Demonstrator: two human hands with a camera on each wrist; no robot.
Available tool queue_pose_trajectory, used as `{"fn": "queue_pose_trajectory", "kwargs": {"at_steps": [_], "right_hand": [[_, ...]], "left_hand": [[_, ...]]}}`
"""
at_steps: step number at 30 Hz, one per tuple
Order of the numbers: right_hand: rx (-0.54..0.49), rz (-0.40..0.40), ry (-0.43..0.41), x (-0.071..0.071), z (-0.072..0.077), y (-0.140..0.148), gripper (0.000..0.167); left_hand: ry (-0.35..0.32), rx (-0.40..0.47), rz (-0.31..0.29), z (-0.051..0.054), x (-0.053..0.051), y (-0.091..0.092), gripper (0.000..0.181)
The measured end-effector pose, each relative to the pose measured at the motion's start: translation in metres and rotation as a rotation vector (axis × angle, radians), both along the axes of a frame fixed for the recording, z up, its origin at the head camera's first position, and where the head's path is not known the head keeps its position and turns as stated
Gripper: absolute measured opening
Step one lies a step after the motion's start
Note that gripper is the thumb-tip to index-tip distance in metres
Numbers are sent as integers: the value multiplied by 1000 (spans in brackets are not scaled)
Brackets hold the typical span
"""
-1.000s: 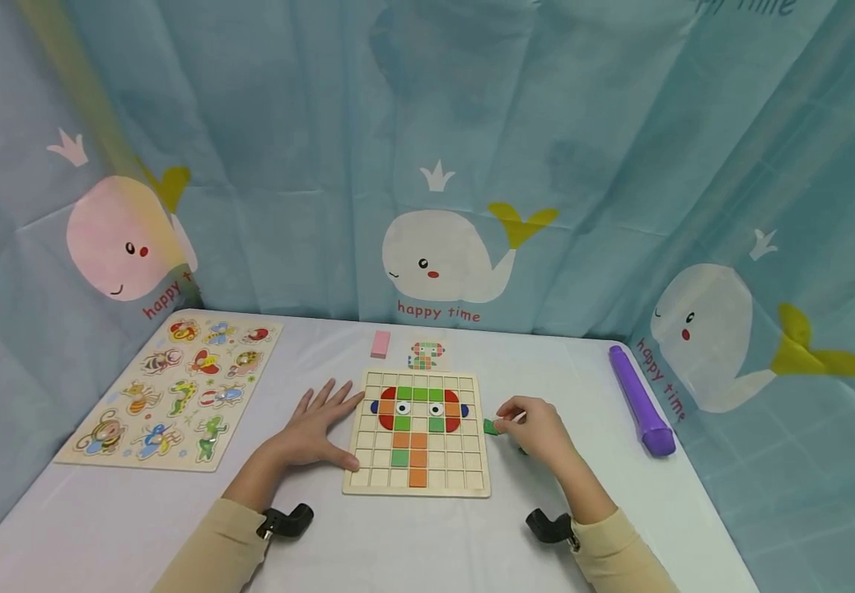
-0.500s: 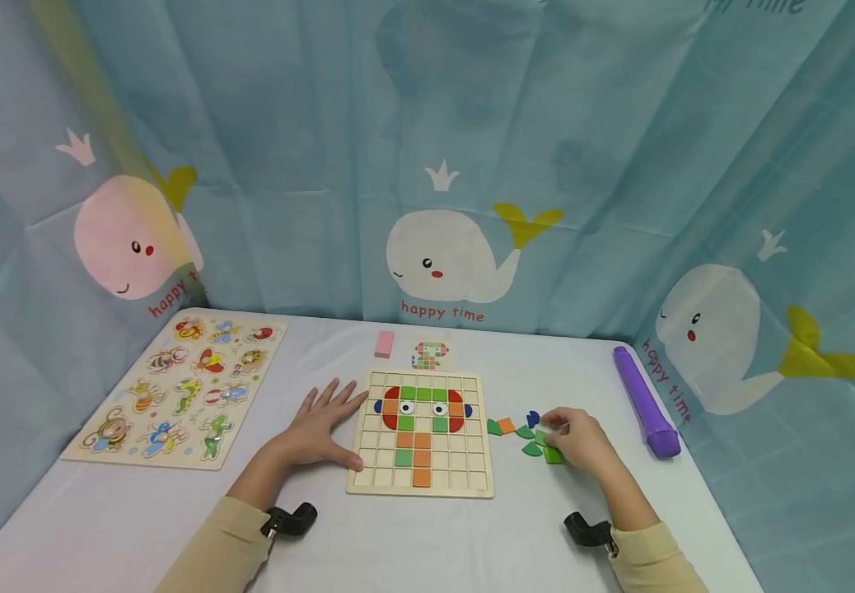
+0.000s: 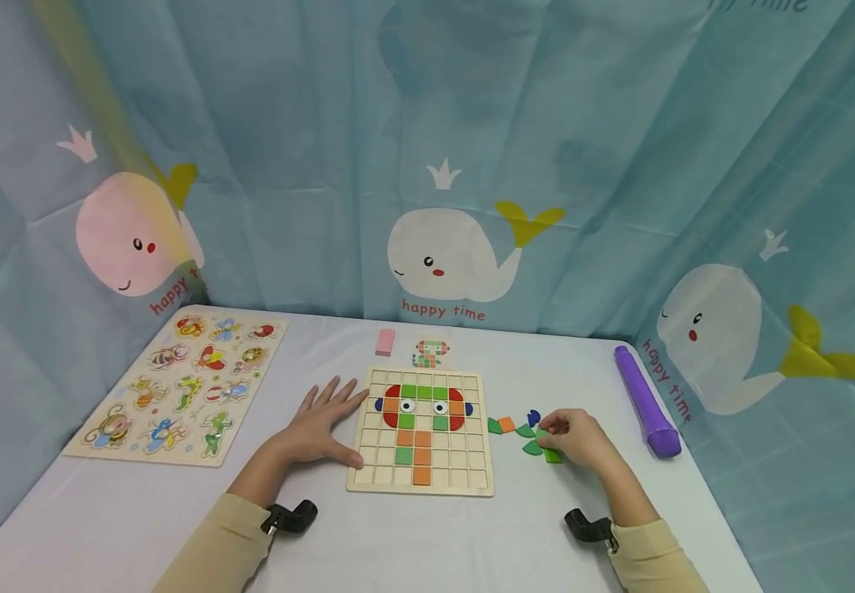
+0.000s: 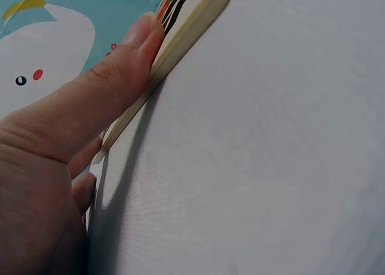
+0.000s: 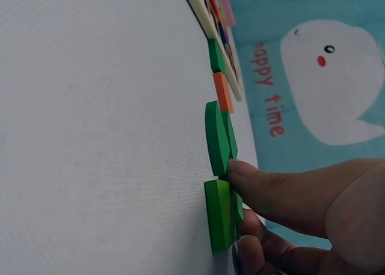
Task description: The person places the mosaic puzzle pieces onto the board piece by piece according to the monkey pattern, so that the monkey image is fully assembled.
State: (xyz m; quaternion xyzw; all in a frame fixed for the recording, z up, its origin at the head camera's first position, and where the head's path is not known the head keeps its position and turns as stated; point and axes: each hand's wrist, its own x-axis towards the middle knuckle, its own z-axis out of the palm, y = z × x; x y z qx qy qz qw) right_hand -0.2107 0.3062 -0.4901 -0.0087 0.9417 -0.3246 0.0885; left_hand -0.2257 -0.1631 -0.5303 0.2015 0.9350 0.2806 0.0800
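My left hand (image 3: 316, 432) lies with fingers spread at the left side of a wooden grid board (image 3: 457, 461). Its thumb rests on the board's edge in the left wrist view. Red, green, orange and blue tiles on the board form a face with two round eyes and a column below. Right of the board, my right hand (image 3: 579, 436) pinches a green tile (image 3: 544, 440) among loose pieces, its far side hidden by the fingers. Around it lie a green quarter-round piece (image 5: 216, 136), a green square block (image 5: 218, 215), an orange tile (image 3: 506, 424) and a dark blue piece (image 3: 534, 417).
A small pattern card (image 3: 431, 353) and a pink block (image 3: 385, 342) lie behind the board. An insect puzzle board (image 3: 179, 387) occupies the table's left side. A purple tube-like object (image 3: 646, 403) lies at the right, and a whale-print curtain (image 3: 309, 247) encloses the back.
My right hand has moved right, away from the board's edge, uncovering the loose pieces, and now has its fingertips on a green tile there. The left hand keeps its place on the board.
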Motion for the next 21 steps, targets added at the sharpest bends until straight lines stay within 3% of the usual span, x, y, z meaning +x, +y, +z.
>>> {"fn": "queue_pose_trajectory", "kwargs": {"at_steps": [11,21], "right_hand": [[10,-44,12,-3,4,-7,21],[-14,-27,22,4,18,-41,33]], "left_hand": [[-3,-7,1,-1,-2,0,128],[2,9,-2,-1,-1,-1,127]]}}
